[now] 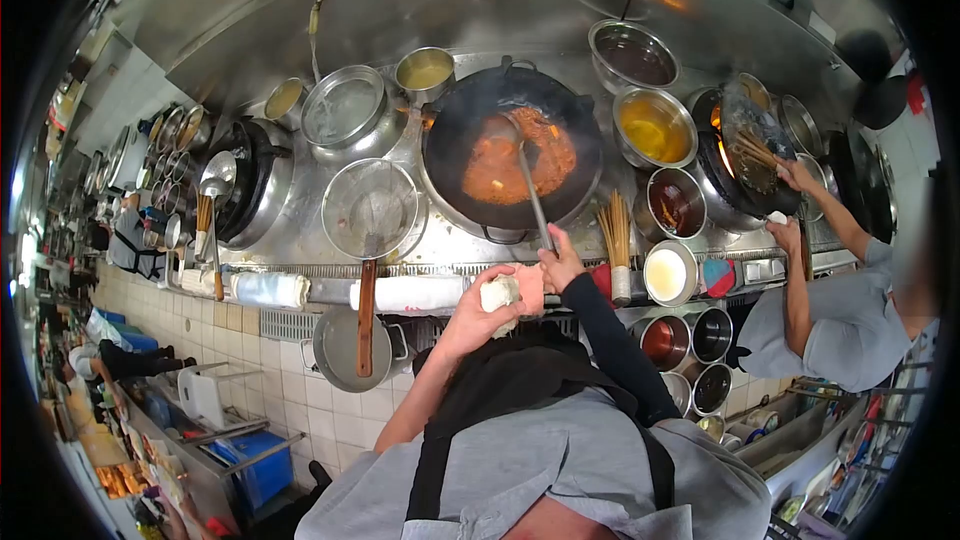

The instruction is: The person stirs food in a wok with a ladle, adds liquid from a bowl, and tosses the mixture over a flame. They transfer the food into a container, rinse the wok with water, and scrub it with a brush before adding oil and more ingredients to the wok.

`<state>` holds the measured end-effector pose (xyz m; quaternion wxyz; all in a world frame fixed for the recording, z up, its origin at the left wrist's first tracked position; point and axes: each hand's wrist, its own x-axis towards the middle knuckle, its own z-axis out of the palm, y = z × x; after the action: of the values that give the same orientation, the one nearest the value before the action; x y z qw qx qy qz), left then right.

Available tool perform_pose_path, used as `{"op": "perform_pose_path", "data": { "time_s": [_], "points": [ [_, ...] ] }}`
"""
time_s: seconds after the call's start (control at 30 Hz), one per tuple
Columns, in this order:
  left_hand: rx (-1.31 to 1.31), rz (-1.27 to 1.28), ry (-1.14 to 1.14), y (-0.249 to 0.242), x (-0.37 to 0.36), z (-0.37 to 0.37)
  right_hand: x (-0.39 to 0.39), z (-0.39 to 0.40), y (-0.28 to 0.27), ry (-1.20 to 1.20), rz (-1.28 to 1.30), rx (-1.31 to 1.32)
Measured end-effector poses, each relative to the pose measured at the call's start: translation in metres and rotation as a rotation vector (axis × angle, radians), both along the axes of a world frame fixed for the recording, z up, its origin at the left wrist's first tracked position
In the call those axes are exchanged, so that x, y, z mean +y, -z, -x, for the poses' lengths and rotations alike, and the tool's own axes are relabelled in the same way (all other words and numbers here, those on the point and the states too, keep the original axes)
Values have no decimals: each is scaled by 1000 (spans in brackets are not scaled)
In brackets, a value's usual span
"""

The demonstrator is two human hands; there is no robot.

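Observation:
My right hand [563, 260] is wrapped round the handle of a metal ladle [533, 190]. The ladle's bowl rests in a chunky orange-red sauce [484, 168] inside a large black wok [450, 120]. Lower and to the left, my left hand [474, 316] grips a crumpled white cloth [499, 294] in front of my apron. A pink cloth [529, 290] lies between my two hands, close below the ladle handle.
A wire strainer [370, 208] with a wooden handle lies left of the wok. Metal bowls of yellow liquid [655, 130] and dark sauce [676, 202], plus a bamboo brush [617, 250], stand right. Another person [835, 310] works at the right-hand wok, holding a brush.

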<state>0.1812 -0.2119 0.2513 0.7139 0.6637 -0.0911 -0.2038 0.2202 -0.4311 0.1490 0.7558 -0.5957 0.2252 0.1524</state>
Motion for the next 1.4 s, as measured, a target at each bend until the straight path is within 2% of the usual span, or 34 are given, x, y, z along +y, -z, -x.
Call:
{"op": "perform_pose_path", "data": {
  "time_s": [0.1,0.13,0.23,0.3,0.4,0.5,0.6,0.63,0.7,0.73,0.83,0.87,0.97,1.0,1.03,1.1,1.13,1.23,1.33,1.4],
  "points": [
    [4,6,-18,-1,1,0,-46,23,-17,-110,-396,174],
    [55,25,-40,2,4,-1,-59,31,-30,-94,-354,199],
    [166,44,-79,12,16,1,-61,34,-47,-108,183,-6],
    [168,21,-87,13,18,2,-67,18,-7,-65,465,-203],
    [133,11,-90,6,14,3,-57,6,-2,34,971,-300],
    [171,39,-106,7,12,5,-60,10,33,56,1147,-402],
    [155,32,-107,11,13,6,-41,28,43,5,824,-253],
    [156,25,-106,11,12,7,-32,33,38,2,560,-108],
    [156,7,-103,9,11,8,-8,45,-14,-3,25,174],
    [137,-7,-100,10,10,8,-3,46,-37,-1,-201,169],
    [96,-35,-97,14,8,9,-41,34,-38,143,-1279,388],
    [93,-36,-97,15,7,10,-44,34,-57,224,-1430,473],
    [135,-15,-109,11,5,11,-50,40,-66,0,-921,284],
    [161,-4,-116,10,5,14,-42,41,-102,-43,-565,255],
    [158,9,-150,13,4,18,-42,41,-113,-103,-327,169],
    [148,35,-214,19,1,21,-45,41,-121,-214,147,-13],
    [207,57,-229,21,0,22,-53,39,-109,-249,329,-189],
    [345,98,-283,13,-4,25,-71,43,-139,-149,652,-456],
    [402,100,-332,17,-11,24,-89,49,-179,-160,883,-582],
    [423,113,-347,18,-11,24,-91,51,-179,-117,728,-571]
  ]
}}
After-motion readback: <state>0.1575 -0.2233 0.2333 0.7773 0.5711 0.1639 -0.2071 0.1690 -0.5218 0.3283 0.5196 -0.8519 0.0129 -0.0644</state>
